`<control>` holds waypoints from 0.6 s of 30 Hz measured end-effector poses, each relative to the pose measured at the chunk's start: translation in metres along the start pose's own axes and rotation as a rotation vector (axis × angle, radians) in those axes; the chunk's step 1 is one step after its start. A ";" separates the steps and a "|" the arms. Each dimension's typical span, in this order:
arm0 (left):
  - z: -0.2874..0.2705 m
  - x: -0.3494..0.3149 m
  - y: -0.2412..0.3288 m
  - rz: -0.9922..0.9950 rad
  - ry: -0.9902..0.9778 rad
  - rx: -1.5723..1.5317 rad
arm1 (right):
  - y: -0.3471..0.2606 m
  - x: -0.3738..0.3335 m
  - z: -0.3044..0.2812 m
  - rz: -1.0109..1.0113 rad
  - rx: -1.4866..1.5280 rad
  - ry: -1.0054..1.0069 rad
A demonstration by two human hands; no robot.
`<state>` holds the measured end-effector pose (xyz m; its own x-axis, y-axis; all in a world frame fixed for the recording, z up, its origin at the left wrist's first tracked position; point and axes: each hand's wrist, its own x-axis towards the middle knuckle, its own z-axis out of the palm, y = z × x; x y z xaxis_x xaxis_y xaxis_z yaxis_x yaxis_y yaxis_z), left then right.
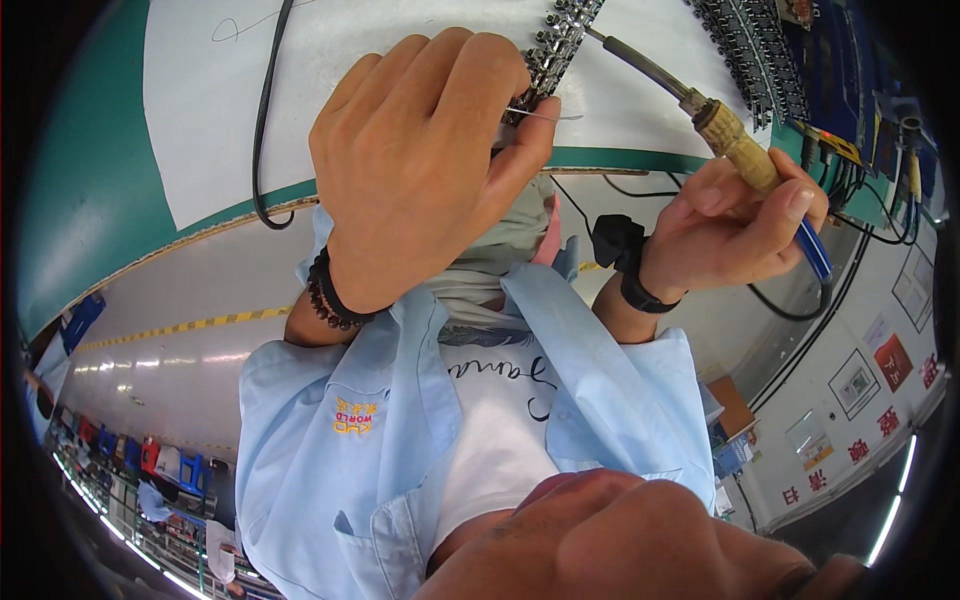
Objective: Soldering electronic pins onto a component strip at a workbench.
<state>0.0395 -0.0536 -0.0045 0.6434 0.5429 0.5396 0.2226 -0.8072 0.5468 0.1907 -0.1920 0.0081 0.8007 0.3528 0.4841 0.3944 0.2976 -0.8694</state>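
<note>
Near the front edge of the table [90, 180], your left hand [425, 170] appears to pinch a thin wire [562, 117] over the strip of small metal parts [556, 48]; a slack pinch could let it slip. The soldering iron [722, 128], gripped by your right hand [735, 225], points its tip at that strip: a wobble could scorch neighbouring parts or burn your left fingers.

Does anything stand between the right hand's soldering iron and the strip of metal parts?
Nothing visible does: the soldering iron has its tip close beside the strip. The left hand is at the strip's near end.
</note>
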 end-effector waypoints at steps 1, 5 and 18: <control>0.000 -0.001 0.000 -0.004 0.003 0.005 | 0.002 0.000 0.000 0.032 0.031 0.019; 0.003 0.000 0.000 -0.002 0.020 0.003 | 0.003 -0.001 0.000 0.026 -0.032 0.026; -0.001 0.000 0.005 -0.026 -0.029 0.088 | 0.005 0.052 -0.015 -0.436 -0.314 0.160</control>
<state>0.0396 -0.0578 -0.0012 0.6570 0.5580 0.5070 0.3019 -0.8109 0.5013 0.2407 -0.1854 0.0278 0.5821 0.1102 0.8056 0.8001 0.0990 -0.5916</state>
